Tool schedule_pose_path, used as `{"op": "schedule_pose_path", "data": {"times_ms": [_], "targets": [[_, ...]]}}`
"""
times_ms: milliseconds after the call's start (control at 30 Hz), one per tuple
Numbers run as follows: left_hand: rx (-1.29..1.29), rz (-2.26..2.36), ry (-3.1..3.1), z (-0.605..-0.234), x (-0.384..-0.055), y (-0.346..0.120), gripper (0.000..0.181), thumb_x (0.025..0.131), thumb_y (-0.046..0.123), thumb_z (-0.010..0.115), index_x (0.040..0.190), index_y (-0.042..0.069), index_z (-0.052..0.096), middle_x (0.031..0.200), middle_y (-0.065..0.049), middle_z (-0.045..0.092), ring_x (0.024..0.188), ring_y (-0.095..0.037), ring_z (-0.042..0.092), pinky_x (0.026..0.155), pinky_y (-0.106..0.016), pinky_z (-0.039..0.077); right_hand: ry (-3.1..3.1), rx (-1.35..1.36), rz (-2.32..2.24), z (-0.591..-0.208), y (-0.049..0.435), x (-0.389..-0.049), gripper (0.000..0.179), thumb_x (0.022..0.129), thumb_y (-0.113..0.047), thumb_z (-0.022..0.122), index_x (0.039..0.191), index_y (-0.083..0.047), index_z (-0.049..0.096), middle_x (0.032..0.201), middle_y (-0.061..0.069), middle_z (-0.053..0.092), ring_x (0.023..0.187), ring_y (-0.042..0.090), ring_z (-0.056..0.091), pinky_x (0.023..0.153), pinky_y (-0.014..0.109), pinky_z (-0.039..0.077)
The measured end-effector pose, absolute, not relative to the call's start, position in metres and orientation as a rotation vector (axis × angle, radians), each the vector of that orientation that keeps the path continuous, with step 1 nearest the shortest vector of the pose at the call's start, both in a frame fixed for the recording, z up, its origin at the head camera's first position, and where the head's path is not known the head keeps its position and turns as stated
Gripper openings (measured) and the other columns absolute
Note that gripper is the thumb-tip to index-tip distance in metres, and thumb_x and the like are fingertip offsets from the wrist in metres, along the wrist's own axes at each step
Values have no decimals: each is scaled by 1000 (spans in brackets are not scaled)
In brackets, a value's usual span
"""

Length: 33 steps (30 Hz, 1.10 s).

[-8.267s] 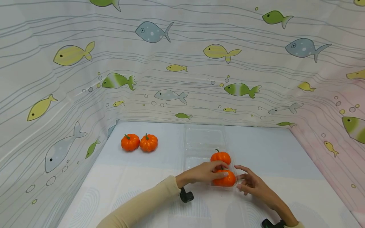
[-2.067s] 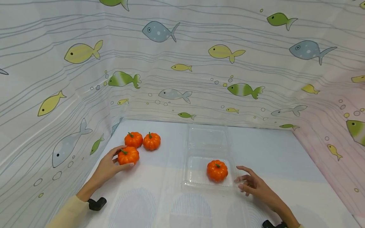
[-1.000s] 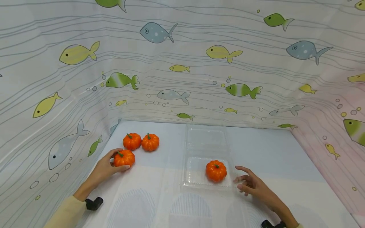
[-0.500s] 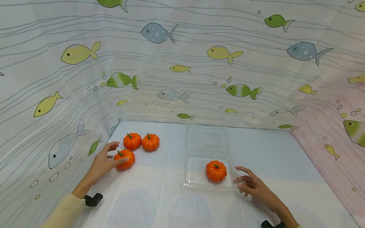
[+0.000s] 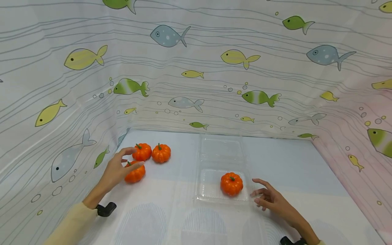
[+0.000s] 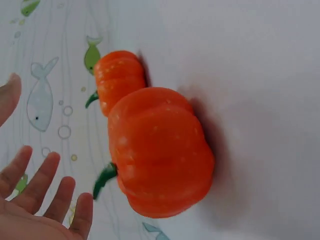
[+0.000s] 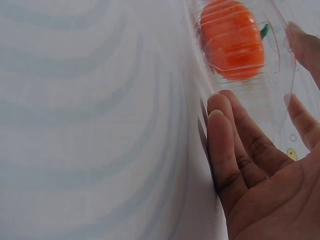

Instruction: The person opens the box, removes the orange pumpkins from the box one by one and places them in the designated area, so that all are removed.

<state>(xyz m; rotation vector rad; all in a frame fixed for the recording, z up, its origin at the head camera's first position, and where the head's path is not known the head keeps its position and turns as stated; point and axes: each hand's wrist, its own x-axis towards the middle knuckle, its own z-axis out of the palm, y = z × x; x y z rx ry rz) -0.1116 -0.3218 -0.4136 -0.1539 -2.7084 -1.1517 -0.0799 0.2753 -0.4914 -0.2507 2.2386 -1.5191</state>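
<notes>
My left hand (image 5: 117,170) hovers over the front one of three small orange pumpkins at the table's left, its fingers spread and holding nothing. Thumb and fingers partly cover that front pumpkin (image 5: 135,174). The forefinger overlaps the back-left pumpkin (image 5: 143,153) in the head view. Beside it sits the third pumpkin (image 5: 161,153). In the left wrist view, one pumpkin (image 6: 160,155) looms large near the open fingers. Another pumpkin (image 5: 231,184) lies in the clear plastic box (image 5: 209,185). At the box's right edge rests my right hand (image 5: 271,200), fingers loosely bent, fingertips right at the rim (image 7: 287,95).
The box's clear lid (image 5: 221,148) lies folded back behind it. A pale patterned cloth covers the table (image 5: 171,211). Fish-printed curtains (image 5: 214,102) rise at the back and both sides.
Earlier, two pumpkins were in the box; my left hand carried one to the left group, set it down and let go. The hand has since lifted and shifted back. My right hand stayed put.
</notes>
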Motion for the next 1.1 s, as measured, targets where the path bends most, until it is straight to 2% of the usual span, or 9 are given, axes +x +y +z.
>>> {"op": "schedule_pose_path", "data": {"times_ms": [67, 133, 300, 400, 533, 633, 800, 1100], "targets": [[-182, -1155, -2721, -413, -113, -318, 67, 91, 40, 79, 140, 4, 52, 138, -19, 56, 126, -36, 48, 100, -56, 43, 2238, -241, -1519, -492, 275, -80, 72, 101, -25, 69, 161, -25, 28, 131, 16, 62, 94, 31, 65, 72, 35, 58], [-196, -1151, -2732, -413, -115, -316, 66, 91, 39, 80, 139, 4, 53, 137, -20, 57, 125, -37, 47, 100, -57, 42, 2238, -237, -1518, -492, 274, -81, 72, 101, -26, 69, 161, -25, 28, 130, 16, 63, 94, 31, 65, 72, 36, 58], [-211, -1159, -2743, -413, -119, -308, 63, 91, 38, 80, 137, 4, 54, 136, -22, 57, 126, -43, 46, 102, -61, 43, 2239, -242, -1519, -492, 274, -81, 72, 101, -25, 68, 161, -25, 27, 131, 16, 63, 94, 31, 65, 72, 35, 58], [-208, -1163, -2751, -412, -122, -302, 61, 92, 39, 79, 137, 7, 54, 137, -20, 57, 122, -44, 49, 97, -61, 47, 2242, -246, -1522, -491, 274, -80, 72, 101, -24, 68, 161, -25, 27, 131, 16, 63, 94, 31, 66, 72, 35, 58], [-240, -1224, -2735, -410, -127, -289, 58, 92, 41, 79, 136, 12, 56, 136, -14, 59, 118, -41, 55, 94, -58, 50, 2247, -242, -1515, -491, 275, -80, 72, 101, -25, 68, 161, -25, 27, 131, 16, 63, 93, 30, 66, 72, 35, 58], [-316, -1311, -2706, -409, -132, -274, 57, 91, 41, 80, 136, 14, 58, 135, -10, 61, 120, -36, 57, 99, -55, 49, 2250, -243, -1509, -492, 275, -80, 72, 101, -25, 68, 161, -25, 27, 131, 16, 62, 93, 31, 66, 72, 35, 58], [-458, -1416, -2684, -407, -136, -243, 55, 90, 38, 82, 135, 16, 59, 134, -5, 62, 118, -35, 60, 98, -52, 52, 2252, -251, -1506, -494, 275, -81, 72, 102, -26, 68, 161, -26, 27, 131, 16, 62, 93, 31, 66, 73, 36, 59], [-677, -1498, -2680, -415, -142, -187, 55, 89, 32, 84, 136, 16, 60, 131, -6, 64, 115, -20, 61, 98, -47, 53, 2248, -251, -1511, -493, 276, -80, 72, 102, -25, 68, 161, -24, 27, 131, 16, 62, 92, 31, 66, 72, 36, 59]]}}
